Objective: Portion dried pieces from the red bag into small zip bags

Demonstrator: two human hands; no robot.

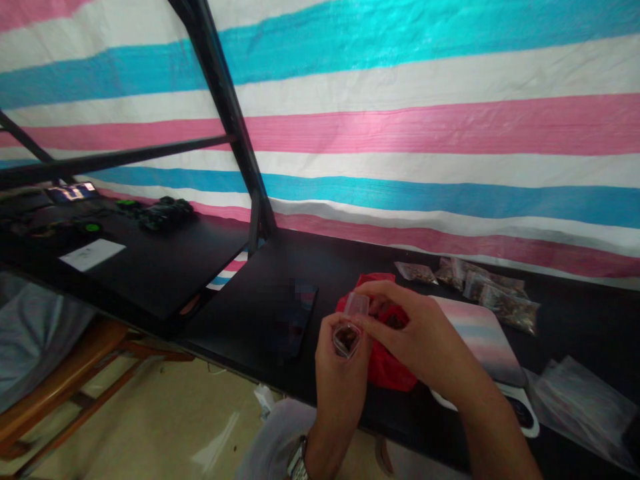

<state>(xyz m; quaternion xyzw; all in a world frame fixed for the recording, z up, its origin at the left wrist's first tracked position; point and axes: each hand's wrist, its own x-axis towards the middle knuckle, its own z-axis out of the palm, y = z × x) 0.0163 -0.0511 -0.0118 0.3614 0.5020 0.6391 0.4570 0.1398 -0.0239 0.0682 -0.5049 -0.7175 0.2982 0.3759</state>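
My left hand (340, 373) holds a small clear plastic bag (350, 327) with brown bits inside, just above the front edge of the black table (310, 267). My right hand (415, 337) pinches the top of the same bag with thumb and fingers. Right behind both hands lies a red plastic bag (387, 370) holding more of the brown stuff. A smooth scale platform (483, 340) that mirrors the striped tarp sits just right of my right hand.
Several filled clear bags (490, 293) lie at the back right by the striped tarp (425, 127). Empty clear bags (580, 400) are at the right edge. A dark phone (295, 320) lies left of my hands. A second black table (125, 260) with gear and a wooden chair (70, 380) stand left.
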